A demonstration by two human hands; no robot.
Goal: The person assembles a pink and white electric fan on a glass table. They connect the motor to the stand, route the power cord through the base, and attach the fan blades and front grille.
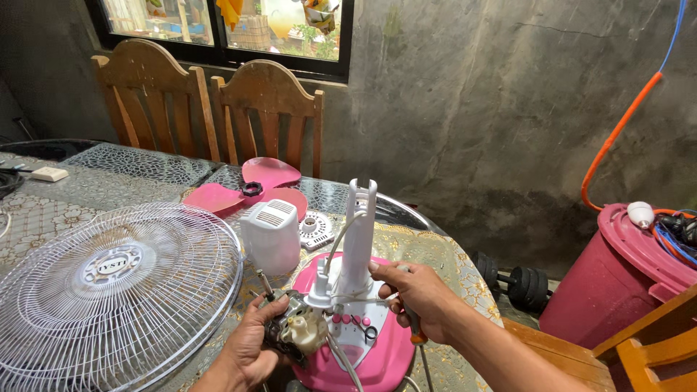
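Note:
A pink and white fan base (377, 356) with an upright white neck (359, 232) stands at the table's near edge. My left hand (250, 348) grips the fan motor (294, 330), whose metal shaft points up and to the left, beside the base. My right hand (417, 290) rests against the neck's lower part and holds a screwdriver (415, 330) with an orange and grey handle, blade pointing down. White wires run from the neck to the motor.
A white wire fan guard (109, 287) lies at left. A white motor cover (270, 236), pink fan blades (254, 189) and a round white part (316, 231) lie behind. Two wooden chairs (210, 109) stand at the far side. A pink bin (617, 276) and dumbbells (515, 279) are at right.

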